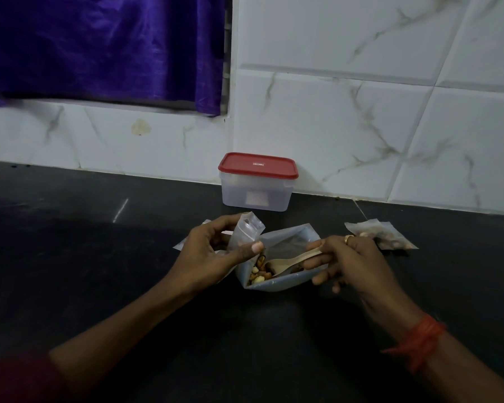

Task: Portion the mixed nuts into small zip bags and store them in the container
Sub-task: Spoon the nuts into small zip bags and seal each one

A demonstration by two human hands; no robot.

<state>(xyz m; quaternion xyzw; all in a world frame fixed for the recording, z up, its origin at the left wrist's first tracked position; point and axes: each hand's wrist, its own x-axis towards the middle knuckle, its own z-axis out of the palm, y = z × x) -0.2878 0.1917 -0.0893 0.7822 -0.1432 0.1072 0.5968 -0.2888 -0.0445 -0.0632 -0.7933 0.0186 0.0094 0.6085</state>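
Left hand: our left hand (210, 257) holds a small zip bag (246, 231) upright, mouth up. The fingers (224, 225) curl behind it and the thumb presses on its front. The bag looks empty.
Right hand: our right hand (355, 263) grips the handle of a wooden spoon (288, 263), fingers (317, 261) closed round it. It wears a ring (348, 239), and a red thread (419, 341) is tied at the wrist.
Spoon: its bowl lies inside the large pouch (291, 239), just beside the nuts; we cannot tell whether it carries any.
Mixed nuts: the mixed nuts (259, 274) sit in the near left corner of the large pouch, which lies open on the dark tabletop (99, 257) between our hands.
Filled bag: a filled bag (387, 234) lies flat on the right, just beyond our right hand.
Spare bags: flat clear bags (181, 244) lie partly hidden behind our left hand.
Container: the clear container (256, 196), its red lid (258, 165) on, stands far off against the tiled wall (361, 112), beyond the pouch.
Far left: a purple curtain (99, 48) hangs above the tiles.
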